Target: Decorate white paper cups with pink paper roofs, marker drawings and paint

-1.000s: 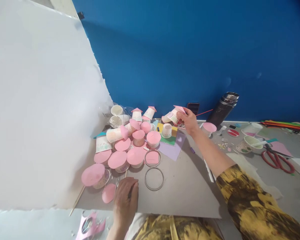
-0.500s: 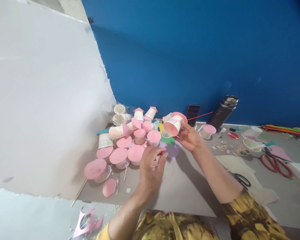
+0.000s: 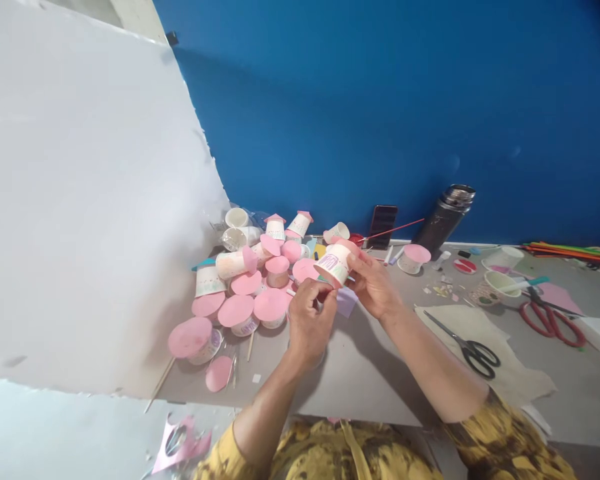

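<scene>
Change: both hands have come together over the middle of the grey tabletop [image 3: 380,373]. A second ago the left hand lay flat near the front edge and the right hand reached far back among the cups; now they meet close in front of the person.
Right hand: the right hand [image 3: 375,287] is closed around a small white paper cup with a pink paper cover [image 3: 335,261], held tilted and lifted clear of the tabletop, just above the pile.
Left hand: the left hand [image 3: 310,313] has its fingers curled together right below the cup, pinching at something too small to make out; it touches or nearly touches the cup's lower edge.
Meaning: judging by this, one cup has been picked out of the heap and is now being worked on with both hands.
Cup pile: a heap of white paper cups topped with pink paper discs [image 3: 250,293] sits to the left of the hands, some upright, some on their sides; the covers hide any contents.
Open cups: two uncovered white cups [image 3: 237,218] lie at the back of the heap, and they look empty.
Far bowl: a shallow white paper bowl [image 3: 500,283] stands well to the right with a stick-like tool resting in it.
Flask: a dark metal flask with a silver cap [image 3: 447,217] stands against the blue wall.
Scissors: black-handled scissors [image 3: 473,347] lie on a cream sheet; red-handled scissors [image 3: 553,319] lie farther right.
</scene>
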`<state>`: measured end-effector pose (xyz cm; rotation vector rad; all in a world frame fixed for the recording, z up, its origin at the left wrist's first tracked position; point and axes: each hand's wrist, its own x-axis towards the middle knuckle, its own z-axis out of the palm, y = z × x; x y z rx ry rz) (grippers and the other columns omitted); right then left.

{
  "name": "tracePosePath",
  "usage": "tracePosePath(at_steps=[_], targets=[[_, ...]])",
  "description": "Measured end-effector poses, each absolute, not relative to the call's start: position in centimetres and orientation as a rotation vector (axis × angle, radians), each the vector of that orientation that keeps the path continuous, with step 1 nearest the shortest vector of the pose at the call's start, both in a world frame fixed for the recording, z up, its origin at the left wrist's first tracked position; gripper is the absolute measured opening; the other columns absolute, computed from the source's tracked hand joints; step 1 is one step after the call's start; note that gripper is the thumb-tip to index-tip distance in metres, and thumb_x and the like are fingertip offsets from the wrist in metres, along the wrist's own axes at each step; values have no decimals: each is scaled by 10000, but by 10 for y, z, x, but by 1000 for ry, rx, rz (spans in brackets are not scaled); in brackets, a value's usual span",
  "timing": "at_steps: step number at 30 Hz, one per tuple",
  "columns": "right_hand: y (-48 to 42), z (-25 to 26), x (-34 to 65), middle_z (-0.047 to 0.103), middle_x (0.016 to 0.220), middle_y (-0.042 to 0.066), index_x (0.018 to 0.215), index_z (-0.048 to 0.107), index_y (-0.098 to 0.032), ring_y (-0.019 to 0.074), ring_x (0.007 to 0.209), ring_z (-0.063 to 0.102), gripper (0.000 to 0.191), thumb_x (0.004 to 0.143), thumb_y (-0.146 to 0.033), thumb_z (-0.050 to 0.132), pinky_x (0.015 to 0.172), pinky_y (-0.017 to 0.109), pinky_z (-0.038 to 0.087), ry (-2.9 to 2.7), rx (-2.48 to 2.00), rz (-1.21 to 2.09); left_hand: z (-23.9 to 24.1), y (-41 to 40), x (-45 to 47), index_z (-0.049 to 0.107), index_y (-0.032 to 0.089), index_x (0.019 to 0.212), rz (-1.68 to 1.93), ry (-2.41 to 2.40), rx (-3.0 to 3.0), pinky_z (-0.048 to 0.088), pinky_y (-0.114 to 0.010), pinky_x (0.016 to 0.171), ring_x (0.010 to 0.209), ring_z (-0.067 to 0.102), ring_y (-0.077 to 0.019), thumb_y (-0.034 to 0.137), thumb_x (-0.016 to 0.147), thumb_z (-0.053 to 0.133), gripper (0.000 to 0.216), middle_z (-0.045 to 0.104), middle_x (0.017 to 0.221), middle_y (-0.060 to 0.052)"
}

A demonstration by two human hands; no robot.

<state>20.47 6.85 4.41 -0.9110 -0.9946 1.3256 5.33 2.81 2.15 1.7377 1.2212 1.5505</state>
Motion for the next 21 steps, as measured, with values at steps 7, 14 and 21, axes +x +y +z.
tracePosePath(at_steps=[7, 14, 21], targets=[[157, 44, 243, 751, 1211, 110, 1337, 602, -245, 321, 1051, 711, 740, 702, -549, 830, 837, 476, 609, -1096, -1127, 825, 10, 3, 11, 652, 200, 720, 1416, 1222, 1426, 421, -245, 609, 650, 519, -134, 299, 859, 657, 171, 574, 686, 16], [238, 19, 213, 671, 1377, 192, 1437, 524, -157, 364, 1275, 631, 929, 619, -419, 877, 1067, 532, 527, -1314, -1350, 656, -25, -22, -41, 651, 189, 681, 1295, 1403, 1131, 400, -231, 569, 613, 500, -135, 511, 818, 756, 366, 556, 618, 12], [222, 0, 249, 678, 1386, 176, 1482, 492, -185, 326, 1295, 640, 824, 760, -427, 807, 1113, 517, 488, -1396, -1534, 545, -39, -24, -49, 694, 177, 731, 1289, 1349, 831, 398, -204, 553, 615, 502, -121, 627, 685, 873, 487, 587, 617, 4]])
